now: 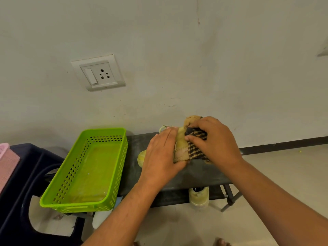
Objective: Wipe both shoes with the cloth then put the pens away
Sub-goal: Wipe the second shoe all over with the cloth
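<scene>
A yellowish shoe [182, 145] lies on the dark bench top [195, 176] by the wall. My left hand [163, 155] grips it from the left side, covering most of it; the toe [141, 158] shows to the left of that hand. My right hand [214, 139] presses a black-and-tan striped cloth [197, 146] against the shoe's right side. A second pale shoe [198, 196] stands on the floor under the bench. No pens are in view.
A bright green perforated basket [56, 185], nothing in it, sits on the bench's left end. A dark blue plastic stool [21, 174] with a pink item [7, 162] on it stands at the left. The wall with a socket [98, 73] runs behind the bench.
</scene>
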